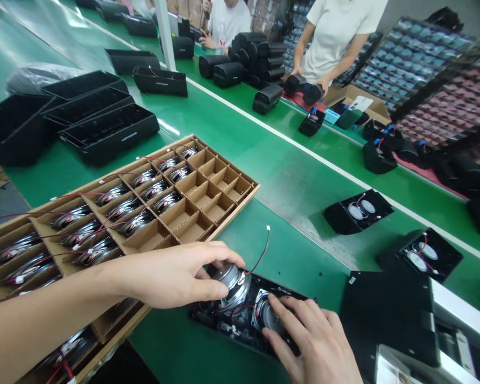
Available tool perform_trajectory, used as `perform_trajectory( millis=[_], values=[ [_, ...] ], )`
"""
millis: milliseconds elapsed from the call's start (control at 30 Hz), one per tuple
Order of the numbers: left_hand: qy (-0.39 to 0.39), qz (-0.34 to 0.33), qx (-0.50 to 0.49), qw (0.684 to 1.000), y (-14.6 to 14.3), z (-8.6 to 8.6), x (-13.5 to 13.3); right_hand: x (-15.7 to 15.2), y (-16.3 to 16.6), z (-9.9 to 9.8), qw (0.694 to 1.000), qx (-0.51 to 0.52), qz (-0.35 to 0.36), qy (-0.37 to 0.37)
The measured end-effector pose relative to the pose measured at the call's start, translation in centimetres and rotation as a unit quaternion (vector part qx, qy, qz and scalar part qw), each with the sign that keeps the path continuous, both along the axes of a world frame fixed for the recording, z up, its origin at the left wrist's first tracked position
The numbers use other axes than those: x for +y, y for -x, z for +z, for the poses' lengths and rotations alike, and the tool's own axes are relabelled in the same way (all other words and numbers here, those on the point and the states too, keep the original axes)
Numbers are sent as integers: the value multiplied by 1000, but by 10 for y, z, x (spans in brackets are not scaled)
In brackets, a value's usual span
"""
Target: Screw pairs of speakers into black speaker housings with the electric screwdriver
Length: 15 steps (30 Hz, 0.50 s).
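My left hand [172,274] holds a round silver-and-grey speaker driver [234,288], thumb on the near side and fingers over the far side. The driver sits tilted at the left part of a black speaker panel [244,338]. A red-and-black wire with a white connector [268,228] rises from it. My right hand [314,330] has its thumb and fingertips closed around a second speaker driver [267,314], which lies on the same panel to the right. The hand partly covers that driver and the panel's right end.
A divided cardboard tray [194,226] at left holds several wired drivers. Black housings [110,130] stand beyond it. At right are speaker boxes with drivers [358,210] and a black machine [388,314]. Across the green conveyor [288,165], a person [336,42] handles black speaker parts.
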<state>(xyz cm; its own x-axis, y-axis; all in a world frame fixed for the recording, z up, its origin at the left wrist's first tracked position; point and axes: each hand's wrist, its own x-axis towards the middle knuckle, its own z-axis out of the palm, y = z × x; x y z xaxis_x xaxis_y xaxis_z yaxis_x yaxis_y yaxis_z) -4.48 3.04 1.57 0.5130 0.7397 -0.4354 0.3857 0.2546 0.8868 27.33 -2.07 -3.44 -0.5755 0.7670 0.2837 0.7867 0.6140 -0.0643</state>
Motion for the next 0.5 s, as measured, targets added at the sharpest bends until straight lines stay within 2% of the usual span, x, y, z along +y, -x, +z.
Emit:
perform_trajectory(
  millis=[167, 367, 500],
  values=[
    [-11, 4, -14, 1000, -1, -3, 1, 0, 1, 1, 1000, -5, 4, -6],
    [-6, -35, 11, 999, 0, 1, 1, 1, 4, 4, 1000, 2, 4, -13],
    [4, -54, 24, 998, 0, 4, 2, -2, 4, 1, 1000, -2, -27, -6]
  ],
)
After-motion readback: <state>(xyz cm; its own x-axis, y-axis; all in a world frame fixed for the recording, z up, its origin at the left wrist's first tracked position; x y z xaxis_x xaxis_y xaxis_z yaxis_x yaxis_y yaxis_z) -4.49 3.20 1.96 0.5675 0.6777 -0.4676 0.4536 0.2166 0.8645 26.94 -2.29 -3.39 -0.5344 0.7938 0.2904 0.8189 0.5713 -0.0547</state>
